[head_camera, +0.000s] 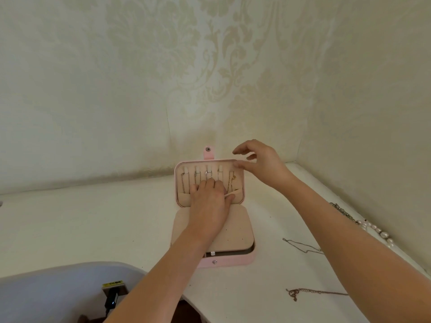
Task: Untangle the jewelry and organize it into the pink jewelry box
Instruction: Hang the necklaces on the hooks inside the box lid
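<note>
The pink jewelry box [242, 261] lies open on the white table, its lid [178, 169] standing against the wall. Several thin necklaces [183, 183] hang from hooks inside the lid. My left hand [210, 201] rests flat on the lid's lower pocket, its thumb pulling the beige pocket edge [234, 193] outward. My right hand [261, 164] hovers at the lid's upper right corner, fingers spread and holding nothing. A beige earring panel [238, 231] covers the box's base.
Loose chains lie on the table to the right: a thin silver chain [300, 247] and a rose-gold chain [305, 292]. A pearl necklace [375, 229] sits by the right wall. A grey chair back [58, 292] with a black device [112, 299] is at lower left.
</note>
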Tool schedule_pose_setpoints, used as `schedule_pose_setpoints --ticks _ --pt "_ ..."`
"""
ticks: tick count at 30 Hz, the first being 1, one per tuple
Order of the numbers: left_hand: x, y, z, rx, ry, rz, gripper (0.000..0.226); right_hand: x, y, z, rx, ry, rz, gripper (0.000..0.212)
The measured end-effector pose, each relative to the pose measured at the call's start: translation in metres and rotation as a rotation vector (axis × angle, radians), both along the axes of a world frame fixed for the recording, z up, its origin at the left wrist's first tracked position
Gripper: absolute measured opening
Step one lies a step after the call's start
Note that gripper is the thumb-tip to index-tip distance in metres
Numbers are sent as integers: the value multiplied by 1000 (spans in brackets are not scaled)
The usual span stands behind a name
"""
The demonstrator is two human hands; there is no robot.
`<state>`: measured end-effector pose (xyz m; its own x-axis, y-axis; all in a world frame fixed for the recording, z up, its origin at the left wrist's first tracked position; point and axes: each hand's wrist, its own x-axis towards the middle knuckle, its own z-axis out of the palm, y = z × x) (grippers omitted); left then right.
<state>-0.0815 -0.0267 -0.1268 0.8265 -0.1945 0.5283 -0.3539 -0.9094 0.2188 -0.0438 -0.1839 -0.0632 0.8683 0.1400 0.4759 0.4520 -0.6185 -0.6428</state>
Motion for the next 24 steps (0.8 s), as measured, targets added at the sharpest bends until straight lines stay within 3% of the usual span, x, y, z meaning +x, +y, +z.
schedule_pose_setpoints --ticks 3,7,12,21,24 --pt "0 0 0 -8 -11 1 29 3 0 -2 -41 194 60 51" --pt "1 0 -1 -12 -23 0 27 6 7 -2 -127 147 32 35" --pt "3 -1 -3 -17 -31 -9 28 15 6 7 67 340 39 18" --pt "4 1 -7 -23 -78 -36 21 20 7 12 221 636 50 15" --pt "5 1 -5 -13 -24 -36 22 14 -5 8 183 622 74 29"
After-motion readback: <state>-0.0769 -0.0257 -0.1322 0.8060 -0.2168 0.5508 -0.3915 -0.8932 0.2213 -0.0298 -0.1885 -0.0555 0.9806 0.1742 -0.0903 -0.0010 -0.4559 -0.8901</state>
